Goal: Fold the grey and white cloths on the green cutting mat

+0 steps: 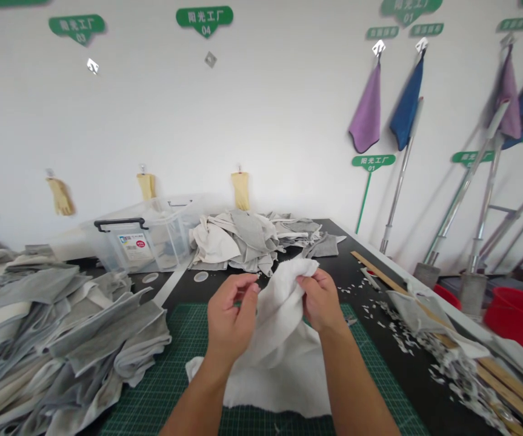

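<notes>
A white cloth [279, 357] is partly raised over the green cutting mat [152, 375], its lower part spread toward me. My right hand [322, 300] pinches the cloth's upper edge between thumb and fingers. Just left of the raised fold is my left hand [231, 315], its fingers curled and thumb close to the forefinger. Whatever lies in that pinch, if anything, is too small to make out. Part of a small metal tool [351, 320] shows on the mat behind my right wrist.
Grey and white cloths [61, 339] are heaped at left, with another cloth pile [243, 236] at the back. Beside that stands a clear plastic box [152, 242]. Along the right edge lie a wooden strip [379, 280], a cutter knife [370, 278] and scattered scraps [402, 339].
</notes>
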The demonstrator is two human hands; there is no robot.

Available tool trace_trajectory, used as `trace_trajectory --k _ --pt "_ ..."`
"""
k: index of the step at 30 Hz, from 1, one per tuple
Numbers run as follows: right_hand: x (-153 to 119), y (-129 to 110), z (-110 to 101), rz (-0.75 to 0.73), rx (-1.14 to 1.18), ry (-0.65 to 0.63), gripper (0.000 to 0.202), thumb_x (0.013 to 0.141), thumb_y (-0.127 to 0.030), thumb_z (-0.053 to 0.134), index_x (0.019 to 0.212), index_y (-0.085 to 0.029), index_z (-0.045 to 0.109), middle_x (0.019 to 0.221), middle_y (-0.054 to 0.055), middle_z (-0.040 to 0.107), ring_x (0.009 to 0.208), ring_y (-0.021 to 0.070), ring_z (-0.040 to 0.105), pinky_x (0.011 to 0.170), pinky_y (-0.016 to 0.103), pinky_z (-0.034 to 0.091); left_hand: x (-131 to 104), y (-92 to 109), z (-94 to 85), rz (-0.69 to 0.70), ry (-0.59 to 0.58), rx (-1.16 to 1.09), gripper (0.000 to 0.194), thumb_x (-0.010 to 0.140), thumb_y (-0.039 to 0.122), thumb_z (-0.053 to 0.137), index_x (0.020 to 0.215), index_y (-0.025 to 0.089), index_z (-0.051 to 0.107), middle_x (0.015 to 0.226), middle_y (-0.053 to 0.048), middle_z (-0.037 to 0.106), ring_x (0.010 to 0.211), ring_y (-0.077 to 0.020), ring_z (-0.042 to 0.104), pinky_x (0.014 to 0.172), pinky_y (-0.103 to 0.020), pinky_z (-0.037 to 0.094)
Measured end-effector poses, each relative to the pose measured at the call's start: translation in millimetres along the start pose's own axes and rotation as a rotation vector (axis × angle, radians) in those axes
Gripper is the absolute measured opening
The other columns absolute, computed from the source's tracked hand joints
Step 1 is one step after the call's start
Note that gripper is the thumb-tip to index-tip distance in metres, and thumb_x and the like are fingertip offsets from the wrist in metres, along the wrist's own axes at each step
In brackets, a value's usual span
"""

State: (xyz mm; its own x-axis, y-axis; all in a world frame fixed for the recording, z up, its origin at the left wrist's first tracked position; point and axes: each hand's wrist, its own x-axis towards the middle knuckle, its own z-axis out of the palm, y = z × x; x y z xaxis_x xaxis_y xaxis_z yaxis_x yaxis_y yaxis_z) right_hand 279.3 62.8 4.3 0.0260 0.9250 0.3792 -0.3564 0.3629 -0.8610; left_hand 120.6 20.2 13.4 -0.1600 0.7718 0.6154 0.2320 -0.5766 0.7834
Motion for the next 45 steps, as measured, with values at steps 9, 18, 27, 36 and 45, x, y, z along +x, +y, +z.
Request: trace_trajectory --k 9,18,27,36,45 --pt "-17.3 -9.1 -2.7 -0.054 -0.036 -0.195 0.009 0.064 -0.018 0.058 0.069 -0.019 0.066 0.06 -0.001 0.06 0.055 0.0137 0.051 0.054 0.024 0.04 5.0 8.0 -16.7 0.082 -0.587 -0.096 0.016 0.076 0.029 0.061 0.084 0.016 0.061 0.074 -0.003 0.058 0.068 -0.0145 0.052 0.064 -0.025 0.04" --pt "-17.2 -19.9 -9.8 -0.13 -0.153 -0.156 0.015 0.066 -0.011 0.052 0.067 -0.018 0.065 0.06 -0.002 0.06 0.054 0.011 0.051 0.05 0.02 0.039 -10.1 18.7 -20.0 0.122 -0.859 -0.095 0.013 0.073 0.025 0.061 0.08 0.015 0.058 0.068 0.0 0.054 0.061 -0.0098 0.047 0.059 -0.022 0.038" --pt "-23.8 -33.0 -20.6 -0.168 -0.132 -0.139 0.016 0.067 -0.009 0.052 0.067 -0.019 0.065 0.062 -0.002 0.063 0.054 0.0115 0.053 0.05 0.021 0.041 -12.7 18.3 -7.2 -0.06 -1.047 0.409 0.032 0.072 0.038 0.062 0.096 0.018 0.057 0.078 0.0 0.062 0.063 -0.0126 0.053 0.055 -0.022 0.038" --pt "-23.3 -35.5 -37.0 -0.313 -0.214 -0.166 0.018 0.069 -0.011 0.05 0.073 -0.019 0.066 0.067 0.0 0.064 0.06 0.0139 0.056 0.055 0.024 0.042 1.5 5.8 -37.3 0.178 -1.129 0.84 0.026 0.087 0.033 0.042 0.083 0.016 0.062 0.088 -0.007 0.063 0.085 -0.0195 0.056 0.078 -0.031 0.041" --pt "-14.2 -63.3 -46.0 -0.409 -0.611 -0.149 0.027 0.066 -0.007 0.046 0.08 -0.019 0.066 0.069 -0.003 0.063 0.062 0.0123 0.055 0.056 0.021 0.041 48.8 39.0 -75.7 0.375 -1.009 1.381 0.035 0.087 0.035 0.037 0.074 0.018 0.065 0.074 -0.01 0.06 0.083 -0.0248 0.053 0.077 -0.044 0.039"
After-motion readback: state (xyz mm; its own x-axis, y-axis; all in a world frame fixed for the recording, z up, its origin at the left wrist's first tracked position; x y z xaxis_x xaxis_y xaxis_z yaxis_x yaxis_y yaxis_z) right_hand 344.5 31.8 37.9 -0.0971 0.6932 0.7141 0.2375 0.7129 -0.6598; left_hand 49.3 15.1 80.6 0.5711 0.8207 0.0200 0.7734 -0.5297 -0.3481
